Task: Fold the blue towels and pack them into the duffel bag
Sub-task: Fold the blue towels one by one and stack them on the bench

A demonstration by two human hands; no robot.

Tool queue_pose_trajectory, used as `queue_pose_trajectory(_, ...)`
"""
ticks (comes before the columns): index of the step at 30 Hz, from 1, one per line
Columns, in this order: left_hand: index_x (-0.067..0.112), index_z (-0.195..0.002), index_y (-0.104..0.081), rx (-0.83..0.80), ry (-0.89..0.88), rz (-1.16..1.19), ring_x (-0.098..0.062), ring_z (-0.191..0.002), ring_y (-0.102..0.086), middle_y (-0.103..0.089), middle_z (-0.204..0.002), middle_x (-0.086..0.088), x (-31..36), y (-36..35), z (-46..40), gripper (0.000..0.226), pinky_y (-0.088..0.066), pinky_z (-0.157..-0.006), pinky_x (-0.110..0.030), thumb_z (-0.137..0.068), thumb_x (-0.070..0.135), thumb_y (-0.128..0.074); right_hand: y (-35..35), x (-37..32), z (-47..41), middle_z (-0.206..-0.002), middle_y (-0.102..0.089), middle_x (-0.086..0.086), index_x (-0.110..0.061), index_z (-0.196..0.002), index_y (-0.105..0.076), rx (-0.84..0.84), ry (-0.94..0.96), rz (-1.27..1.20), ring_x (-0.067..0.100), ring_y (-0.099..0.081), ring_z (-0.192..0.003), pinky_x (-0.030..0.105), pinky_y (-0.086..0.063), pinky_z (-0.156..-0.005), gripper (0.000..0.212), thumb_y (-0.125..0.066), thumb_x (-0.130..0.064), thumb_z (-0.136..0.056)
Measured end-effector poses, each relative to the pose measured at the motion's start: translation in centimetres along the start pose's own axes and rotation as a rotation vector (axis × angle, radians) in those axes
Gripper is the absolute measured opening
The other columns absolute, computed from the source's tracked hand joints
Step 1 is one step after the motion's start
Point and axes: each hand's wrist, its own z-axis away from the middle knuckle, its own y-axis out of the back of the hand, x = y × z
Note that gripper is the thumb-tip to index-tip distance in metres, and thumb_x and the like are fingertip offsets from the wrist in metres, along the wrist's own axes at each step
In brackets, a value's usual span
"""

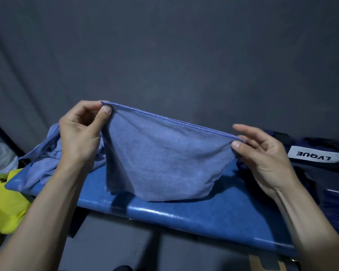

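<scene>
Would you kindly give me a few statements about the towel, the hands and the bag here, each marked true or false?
1. Both hands hold one blue towel by its top corners. True.
2. The left hand rests flat on the bench. False: it pinches a towel corner in the air.
3. More blue towels lie heaped on the blue bench behind the left hand. True.
4. The duffel bag sits at the left. False: it is beyond the right hand.
5. The held towel is inside the bag. False: it hangs over the bench.

My left hand (80, 132) and right hand (262, 153) pinching a blue towel (164, 159) stretched above the blue table (184, 214), duffel bag (321, 173) at right
</scene>
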Motion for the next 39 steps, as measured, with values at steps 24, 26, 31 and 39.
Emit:
queue_pose_trajectory(24,0.017,-0.098,-0.076,-0.456,0.29,-0.055,-0.015,-0.071,-0.056,-0.062,-0.079,-0.005,0.5,-0.1,0.8,0.009,-0.051,-0.06,-0.024,-0.094,0.021,-0.07,1.8,-2.4,0.1,-0.067,-0.069,-0.008,-0.018,-0.081,-0.065,0.311,0.103,0.22,0.004,-0.057,-0.06,0.016,-0.048,-0.058,0.016,-0.075,-0.011,-0.09)
queue_pose_trajectory(26,0.014,-0.094,-0.072,-0.467,0.26,-0.171,-0.009,-0.063,-0.059,-0.064,-0.07,0.002,-0.1,-0.6,1.2,0.01,-0.056,-0.059,-0.023,-0.097,0.009,-0.064,2.1,-1.4,-0.3,-0.065,-0.067,-0.013,-0.018,-0.082,-0.066,0.311,0.15,0.388,0.002,-0.053,-0.059,0.013,-0.044,-0.057,0.015,-0.077,-0.011,-0.09)
queue_pose_trajectory(31,0.012,-0.09,-0.073,-0.517,0.256,-0.317,-0.012,-0.061,-0.062,-0.07,-0.068,0.001,-0.9,0.3,1.0,0.01,-0.058,-0.062,-0.026,-0.092,0.002,-0.071,2.2,-0.7,0.0,-0.061,-0.064,-0.006,-0.009,-0.087,-0.067,0.26,0.098,0.428,0.009,-0.048,-0.042,0.019,-0.041,-0.043,0.009,-0.074,-0.006,-0.091)
queue_pose_trajectory(39,0.021,-0.09,-0.079,-0.644,-0.021,-0.725,0.004,-0.069,-0.066,-0.071,-0.067,0.017,-0.9,0.6,1.6,0.017,-0.047,-0.063,-0.009,-0.079,0.011,-0.087,1.3,-1.2,0.8,-0.071,-0.07,0.002,-0.015,-0.091,-0.067,0.232,0.012,0.162,0.02,-0.075,-0.064,0.023,-0.059,-0.057,0.009,-0.069,-0.007,-0.094)
